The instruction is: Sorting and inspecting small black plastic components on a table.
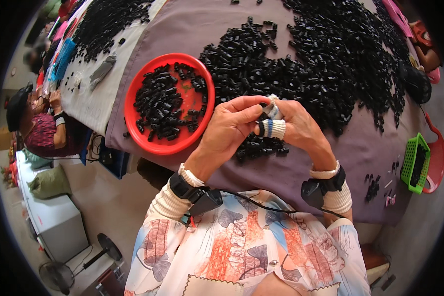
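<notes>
In front of my chest both hands meet over the near edge of a large pile of small black cylindrical parts (276, 79). My left hand (225, 129) is closed, with thumb and forefinger pinched at a small black part (264, 105), mostly hidden by the fingers. Facing it, my right hand (298, 126) is closed too, its fingertips at the same piece. White knitted finger covers (273, 129), one with dark and blue stripes, wrap fingers of the right hand. Beside my left hand a round red tray (134, 129) holds many similar black parts.
A purple-grey cloth (301, 177) covers the table. Several loose parts (372, 188) lie at the right, near a green basket (408, 167) and a red chair-like shape (436, 163). Another person (44, 128) sits at the left by a second pile (103, 24). A fan (56, 276) stands lower left.
</notes>
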